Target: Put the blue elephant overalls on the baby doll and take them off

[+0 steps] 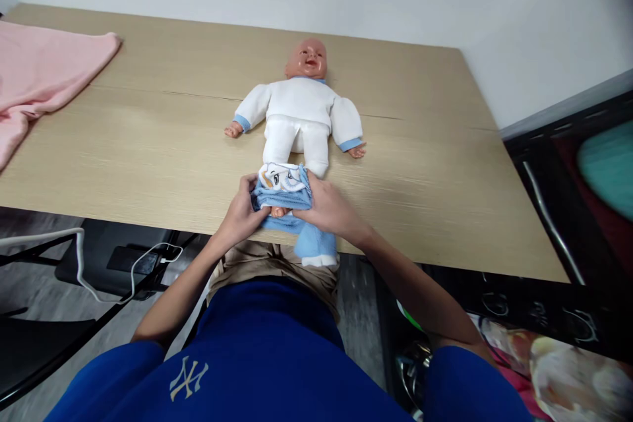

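A baby doll [299, 105] lies on its back on the table, head away from me, in a white top with blue cuffs. Bunched around its lower legs is a pair of light blue baby pants [284, 198] with an animal face printed on white. My left hand [242, 211] grips the left side of the pants, thumb in front. On the other side my right hand [329, 208] holds the fabric the same way. One doll foot [279, 211] shows below the bunched cloth. A blue pant leg with a white cuff hangs over the table's front edge.
A pink cloth [44, 72] lies at the table's left end. The wooden table [420, 204] meets a white wall behind. Under the left side are a black chair [109, 264] and a white cable [79, 264]. Dark shelving with bagged items stands at the right.
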Demonstrator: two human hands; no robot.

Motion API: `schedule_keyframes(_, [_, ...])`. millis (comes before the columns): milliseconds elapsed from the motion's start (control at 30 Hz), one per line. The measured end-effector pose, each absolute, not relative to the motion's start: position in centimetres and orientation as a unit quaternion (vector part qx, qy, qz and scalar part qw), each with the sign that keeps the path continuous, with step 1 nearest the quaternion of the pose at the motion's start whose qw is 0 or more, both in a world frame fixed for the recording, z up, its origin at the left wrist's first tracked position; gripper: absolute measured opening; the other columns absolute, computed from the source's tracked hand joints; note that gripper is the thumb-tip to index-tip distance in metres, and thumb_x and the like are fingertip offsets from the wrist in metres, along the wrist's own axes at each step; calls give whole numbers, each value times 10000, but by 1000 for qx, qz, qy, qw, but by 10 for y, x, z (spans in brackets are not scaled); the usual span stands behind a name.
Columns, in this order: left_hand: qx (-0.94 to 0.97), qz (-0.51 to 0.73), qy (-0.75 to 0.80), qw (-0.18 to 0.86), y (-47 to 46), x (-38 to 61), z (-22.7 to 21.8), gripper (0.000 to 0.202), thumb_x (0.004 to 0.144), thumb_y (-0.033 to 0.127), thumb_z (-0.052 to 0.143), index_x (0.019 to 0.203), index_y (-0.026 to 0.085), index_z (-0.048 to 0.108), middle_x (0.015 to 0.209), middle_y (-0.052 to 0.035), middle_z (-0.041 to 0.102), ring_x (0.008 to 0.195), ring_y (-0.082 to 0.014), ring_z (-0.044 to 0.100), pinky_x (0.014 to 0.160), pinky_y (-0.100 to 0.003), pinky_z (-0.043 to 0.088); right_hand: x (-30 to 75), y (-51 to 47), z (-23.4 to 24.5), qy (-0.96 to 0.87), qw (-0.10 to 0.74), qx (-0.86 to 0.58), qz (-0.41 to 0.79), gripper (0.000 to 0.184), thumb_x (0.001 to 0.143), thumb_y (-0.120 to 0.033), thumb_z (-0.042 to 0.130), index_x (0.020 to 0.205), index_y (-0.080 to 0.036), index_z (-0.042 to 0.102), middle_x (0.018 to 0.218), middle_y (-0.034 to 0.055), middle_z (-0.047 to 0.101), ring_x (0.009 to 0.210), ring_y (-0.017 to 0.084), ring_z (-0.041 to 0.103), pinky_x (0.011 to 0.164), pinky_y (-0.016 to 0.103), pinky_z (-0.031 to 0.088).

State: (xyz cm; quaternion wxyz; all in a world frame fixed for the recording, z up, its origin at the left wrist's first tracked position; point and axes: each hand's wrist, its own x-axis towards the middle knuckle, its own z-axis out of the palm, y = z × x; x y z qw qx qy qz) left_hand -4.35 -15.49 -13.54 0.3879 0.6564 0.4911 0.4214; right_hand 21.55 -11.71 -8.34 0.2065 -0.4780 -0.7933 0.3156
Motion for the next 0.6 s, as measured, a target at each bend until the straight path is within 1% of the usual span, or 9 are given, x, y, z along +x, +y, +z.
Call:
schedule_keyframes(33, [660, 427, 483, 385, -153, -45, -136, 554, 989, 293, 743, 1492, 213, 527, 1484, -165, 740, 1369, -327, 734, 1191, -475, 581, 216, -115, -84, -790, 221, -469, 327, 624, 923, -400, 966, 1465, -258, 691, 1344, 141, 879, 1208, 410, 846, 987, 490, 658])
schedule_keyframes(100, [675, 416, 481, 373, -149, -47, -135, 446, 1009, 300, 730, 1426, 209, 603, 1363, -126, 782, 1223, -298, 757, 1107, -436, 595, 217, -110, -86, -790, 249, -449, 335, 574, 909, -406, 976, 1399, -260, 715, 1306, 126, 888, 1180, 397, 846, 981, 477, 653])
schedule_keyframes(167, [691, 396, 490, 355, -145, -50, -131, 359, 1032, 330, 720, 1361, 201, 656, 1256, -108, 799, 1118, -287, 747, 1047, -424, 594, 218, -105, -86, -795, 271, -436, 323, 507, 887, -382, 979, 1310, -244, 737, 1255, 121, 885, 1138, 383, 840, 976, 462, 643])
schedule_keyframes(233, [707, 371, 494, 343, -139, -54, -124, 364, 1055, 366, 713, 1375, 196, 684, 1272, -127, 810, 1160, -308, 743, 1081, -447, 591, 219, -99, -86, -802, 284, -428, 304, 416, 885, -364, 959, 1220, -236, 747, 1222, 119, 873, 1110, 365, 824, 980, 453, 633])
schedule_keyframes(333, [744, 325, 475, 339, -126, -64, -112, 368, 1092, 395, 693, 1394, 187, 722, 1368, -168, 811, 1280, -343, 729, 1171, -501, 580, 221, -84, -85, -821, 282, -412, 275, 290, 893, -364, 926, 1091, -246, 750, 1206, 121, 853, 1119, 353, 787, 1022, 465, 628])
schedule_keyframes(433, [784, 291, 428, 342, -104, -77, -100, 347, 1107, 411, 685, 1373, 206, 772, 1502, -189, 789, 1408, -361, 705, 1284, -553, 542, 222, -62, -83, -843, 266, -382, 270, 309, 829, -379, 967, 1021, -247, 763, 1196, 122, 852, 1136, 358, 763, 1066, 491, 621])
schedule_keyframes(500, [799, 271, 400, 359, -88, -86, -94, 336, 1090, 426, 714, 1354, 238, 805, 1593, -183, 764, 1502, -368, 678, 1353, -574, 504, 223, -46, -80, -850, 253, -355, 295, 326, 808, -408, 982, 1005, -243, 781, 1142, 100, 855, 1090, 340, 761, 1044, 477, 619])
schedule_keyframes(533, [801, 259, 390, 372, -81, -90, -91, 316, 1078, 434, 737, 1319, 250, 823, 1594, -180, 767, 1513, -372, 678, 1364, -582, 500, 223, -38, -78, -851, 244, -341, 315, 323, 819, -432, 976, 998, -239, 789, 1095, 84, 852, 1046, 324, 759, 1013, 460, 618])
schedule_keyframes(600, [802, 243, 380, 392, -69, -96, -86, 269, 1051, 467, 789, 1207, 257, 850, 1497, -179, 805, 1446, -377, 714, 1328, -589, 538, 223, -27, -73, -848, 222, -322, 357, 331, 860, -492, 951, 992, -228, 801, 1009, 56, 837, 962, 293, 748, 946, 424, 607])
